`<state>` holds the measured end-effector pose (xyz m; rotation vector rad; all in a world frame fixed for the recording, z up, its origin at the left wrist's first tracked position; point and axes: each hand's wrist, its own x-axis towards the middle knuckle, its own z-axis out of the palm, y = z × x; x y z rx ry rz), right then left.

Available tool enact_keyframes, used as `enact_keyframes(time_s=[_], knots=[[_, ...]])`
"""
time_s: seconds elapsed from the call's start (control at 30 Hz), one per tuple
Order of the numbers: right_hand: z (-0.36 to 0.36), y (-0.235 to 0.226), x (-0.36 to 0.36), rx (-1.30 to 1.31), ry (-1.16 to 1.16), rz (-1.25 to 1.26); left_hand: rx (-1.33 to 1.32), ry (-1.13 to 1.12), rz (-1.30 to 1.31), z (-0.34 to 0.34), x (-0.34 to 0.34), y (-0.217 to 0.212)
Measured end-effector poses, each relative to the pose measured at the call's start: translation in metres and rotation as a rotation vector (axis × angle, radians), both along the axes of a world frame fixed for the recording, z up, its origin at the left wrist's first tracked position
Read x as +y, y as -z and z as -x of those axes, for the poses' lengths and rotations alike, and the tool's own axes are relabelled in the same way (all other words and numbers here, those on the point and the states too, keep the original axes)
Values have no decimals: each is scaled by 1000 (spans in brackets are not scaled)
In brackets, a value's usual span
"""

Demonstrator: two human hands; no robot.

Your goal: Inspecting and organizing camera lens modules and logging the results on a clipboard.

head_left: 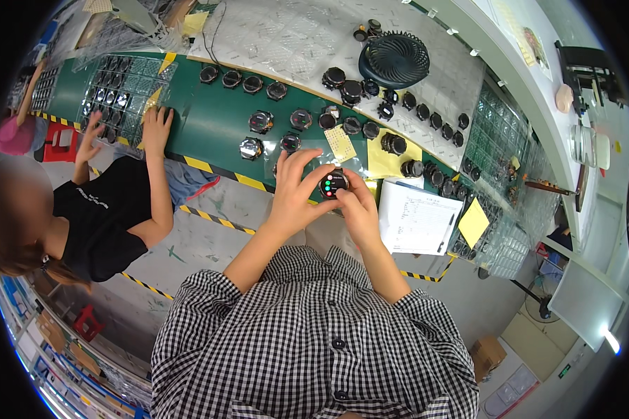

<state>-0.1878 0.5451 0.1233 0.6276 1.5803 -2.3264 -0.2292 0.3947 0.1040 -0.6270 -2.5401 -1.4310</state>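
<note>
Views: 1, worn on the head, the left of 2 side-by-side fisheye cameras.
Direction: looks steeply down over the person's checked shirt [314, 342] and forearms, which enter from the lower edge.
Nearness: close to the left hand [295, 192] and right hand [356, 202], which meet just below picture centre.
Reach: wide; the green workbench [210, 119] crosses the upper half, a co-worker [105, 216] sits at left.
Distortion: straight edges bend toward a dark round rim.
Orientation: upright, unmirrored.

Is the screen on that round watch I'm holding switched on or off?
On. The round watch, held between the left hand and right hand, shows small lit coloured icons on its dark face.
</note>
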Motion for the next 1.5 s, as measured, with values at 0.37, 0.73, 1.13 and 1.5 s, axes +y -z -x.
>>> enact_keyframes(time_s=[0.37, 0.73, 1.13, 1.5], knots=[[1, 4, 3, -62, 114, 161, 23, 42, 57, -1, -2, -1], [-2, -2, 12, -130, 34, 621, 29, 93, -23, -7, -5, -5], [-5, -8, 10, -155, 141, 648, 4, 104, 0, -6, 4, -13], [-5, -9, 5, -102, 150, 277, 41, 91, 96, -7, 9, -9]])
